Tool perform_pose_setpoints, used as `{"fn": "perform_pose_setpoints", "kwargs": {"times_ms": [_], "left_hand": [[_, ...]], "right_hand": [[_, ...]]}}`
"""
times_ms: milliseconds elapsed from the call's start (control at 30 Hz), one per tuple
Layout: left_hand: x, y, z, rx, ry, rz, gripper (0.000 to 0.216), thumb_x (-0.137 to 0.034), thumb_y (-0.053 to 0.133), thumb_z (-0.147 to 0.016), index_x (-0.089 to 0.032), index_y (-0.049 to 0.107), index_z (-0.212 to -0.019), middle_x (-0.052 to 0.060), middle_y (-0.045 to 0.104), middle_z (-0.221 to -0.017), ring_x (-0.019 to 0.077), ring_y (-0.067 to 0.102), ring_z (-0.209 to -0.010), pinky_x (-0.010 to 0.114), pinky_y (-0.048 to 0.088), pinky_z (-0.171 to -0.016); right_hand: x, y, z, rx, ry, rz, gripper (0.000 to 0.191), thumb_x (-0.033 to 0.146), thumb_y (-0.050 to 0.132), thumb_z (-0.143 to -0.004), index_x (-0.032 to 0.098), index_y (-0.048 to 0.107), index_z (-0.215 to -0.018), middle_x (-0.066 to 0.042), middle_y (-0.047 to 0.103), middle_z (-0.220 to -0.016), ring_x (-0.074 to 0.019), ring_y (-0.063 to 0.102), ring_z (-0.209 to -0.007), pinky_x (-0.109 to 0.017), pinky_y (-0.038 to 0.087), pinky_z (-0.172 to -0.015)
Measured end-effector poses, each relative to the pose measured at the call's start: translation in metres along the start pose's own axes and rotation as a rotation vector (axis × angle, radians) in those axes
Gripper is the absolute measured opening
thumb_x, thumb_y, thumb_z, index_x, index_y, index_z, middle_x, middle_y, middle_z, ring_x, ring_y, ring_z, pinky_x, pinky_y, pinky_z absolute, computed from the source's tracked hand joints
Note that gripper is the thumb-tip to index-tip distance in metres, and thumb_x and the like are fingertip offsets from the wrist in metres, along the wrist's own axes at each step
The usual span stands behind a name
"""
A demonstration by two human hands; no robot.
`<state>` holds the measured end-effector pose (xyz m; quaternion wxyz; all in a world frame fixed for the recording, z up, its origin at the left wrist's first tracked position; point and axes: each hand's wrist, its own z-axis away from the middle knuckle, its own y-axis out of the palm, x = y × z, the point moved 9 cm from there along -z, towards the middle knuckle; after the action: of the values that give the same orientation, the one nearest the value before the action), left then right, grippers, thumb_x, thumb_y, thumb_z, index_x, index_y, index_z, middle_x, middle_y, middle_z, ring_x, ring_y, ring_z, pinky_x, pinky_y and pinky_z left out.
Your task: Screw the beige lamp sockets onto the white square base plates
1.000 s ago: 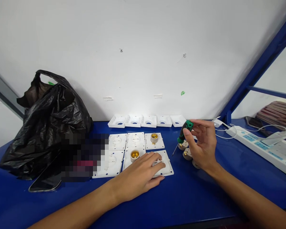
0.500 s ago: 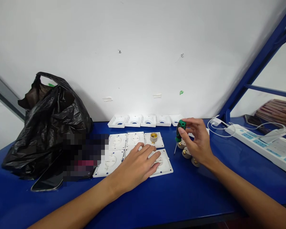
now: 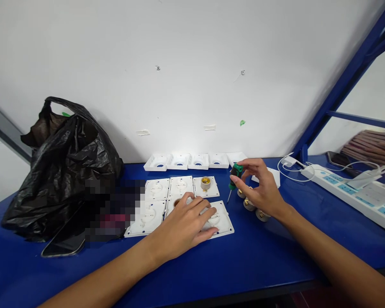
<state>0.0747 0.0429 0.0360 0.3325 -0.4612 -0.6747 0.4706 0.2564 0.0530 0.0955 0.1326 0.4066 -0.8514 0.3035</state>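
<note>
My right hand (image 3: 259, 186) grips a small screwdriver (image 3: 236, 174) by its green and black handle, between thumb and fingers. Its thin shaft slants down, with the tip just right of the white square plates. Below that hand several round lamp sockets (image 3: 248, 204) with brass contacts stand on the table. My left hand (image 3: 188, 224) lies over the front right plate (image 3: 223, 218), fingers apart and curved. Part of a brown round piece (image 3: 177, 202) shows beside its knuckles. Behind it, a socket with a brass-coloured inside (image 3: 205, 183) sits on the back right plate (image 3: 214, 188).
White square covers (image 3: 199, 161) with round holes stand in a row along the wall. A black plastic bag (image 3: 67, 171) and a phone (image 3: 64, 244) lie at left. On the right are a white power strip (image 3: 349, 188), cables and a blue frame post (image 3: 340, 85).
My right hand has moved slightly left with the screwdriver, which now leans more. A brown round piece has come into sight beside my left hand, which has hardly moved. The view has shifted a little.
</note>
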Motion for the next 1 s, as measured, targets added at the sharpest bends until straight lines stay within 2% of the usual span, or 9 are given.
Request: {"fn": "perform_pose_setpoints", "kwargs": {"times_ms": [200,333,400,500,600,700,833,1000], "left_hand": [[-0.012,-0.005,-0.005,-0.015,0.048,-0.083,0.03,-0.04,0.049,-0.115,-0.016,0.063,-0.125,0.013,0.071,-0.122,0.0294,0.067,-0.112,0.049,0.043,-0.104],[-0.047,-0.01,-0.024,-0.059,0.233,-0.173,0.021,-0.022,0.053,-0.112,-0.012,0.065,-0.125,0.014,0.071,-0.123,0.0274,0.069,-0.109,0.046,0.046,-0.103],[-0.07,-0.006,-0.04,-0.067,0.367,-0.242,0.026,-0.01,0.058,-0.106,-0.01,0.065,-0.132,0.015,0.071,-0.128,0.0261,0.068,-0.114,0.044,0.046,-0.104],[-0.095,-0.001,-0.066,-0.15,0.467,-0.349,0.029,-0.01,0.051,-0.109,-0.012,0.068,-0.134,0.014,0.069,-0.135,0.025,0.062,-0.127,0.042,0.045,-0.108],[-0.11,0.013,-0.088,-0.16,0.513,-0.427,0.03,-0.012,0.052,-0.11,-0.016,0.071,-0.133,0.013,0.068,-0.139,0.0254,0.06,-0.129,0.044,0.043,-0.112],[-0.119,0.029,-0.101,-0.146,0.528,-0.446,0.027,-0.016,0.06,-0.106,-0.023,0.075,-0.128,0.01,0.068,-0.138,0.0262,0.058,-0.132,0.046,0.041,-0.114],[-0.119,0.052,-0.114,-0.059,0.478,-0.487,0.024,-0.023,0.07,-0.101,-0.029,0.079,-0.123,0.006,0.069,-0.138,0.0285,0.056,-0.133,0.049,0.04,-0.115],[-0.127,0.058,-0.115,-0.056,0.498,-0.499,0.024,-0.02,0.065,-0.103,-0.026,0.082,-0.118,0.008,0.074,-0.127,0.0293,0.062,-0.123,0.046,0.042,-0.109]], "right_hand": [[-0.01,-0.034,-0.004,-0.312,0.012,-0.089,0.035,0.025,0.076,-0.093,0.029,0.056,-0.122,-0.001,0.064,-0.102,-0.0171,0.067,-0.083,-0.03,0.057,-0.061],[-0.023,-0.053,-0.01,-0.454,0.041,-0.129,0.035,0.027,0.075,-0.093,0.029,0.053,-0.119,-0.001,0.062,-0.099,-0.0171,0.067,-0.082,-0.028,0.055,-0.057],[-0.029,-0.057,-0.013,-0.477,0.056,-0.133,0.034,0.028,0.076,-0.093,0.029,0.053,-0.118,-0.001,0.061,-0.098,-0.0171,0.066,-0.081,-0.027,0.053,-0.055],[-0.038,-0.06,-0.014,-0.502,0.071,-0.145,0.032,0.03,0.076,-0.093,0.029,0.053,-0.117,-0.001,0.062,-0.096,-0.0171,0.066,-0.08,-0.026,0.051,-0.052],[-0.042,-0.062,-0.015,-0.519,0.075,-0.144,0.031,0.031,0.075,-0.094,0.029,0.054,-0.116,-0.002,0.062,-0.097,-0.0175,0.067,-0.081,-0.026,0.052,-0.052],[-0.043,-0.061,-0.014,-0.524,0.075,-0.133,0.031,0.032,0.075,-0.094,0.029,0.054,-0.117,-0.002,0.062,-0.099,-0.0174,0.067,-0.082,-0.026,0.054,-0.053],[-0.043,-0.058,-0.013,-0.496,0.082,-0.127,0.032,0.031,0.074,-0.094,0.028,0.054,-0.119,-0.002,0.063,-0.099,-0.017,0.068,-0.086,-0.026,0.057,-0.056],[-0.04,-0.055,-0.012,-0.476,0.068,-0.118,0.032,0.027,0.073,-0.094,0.027,0.054,-0.12,-0.001,0.065,-0.101,-0.0153,0.068,-0.085,-0.025,0.058,-0.061]]}}
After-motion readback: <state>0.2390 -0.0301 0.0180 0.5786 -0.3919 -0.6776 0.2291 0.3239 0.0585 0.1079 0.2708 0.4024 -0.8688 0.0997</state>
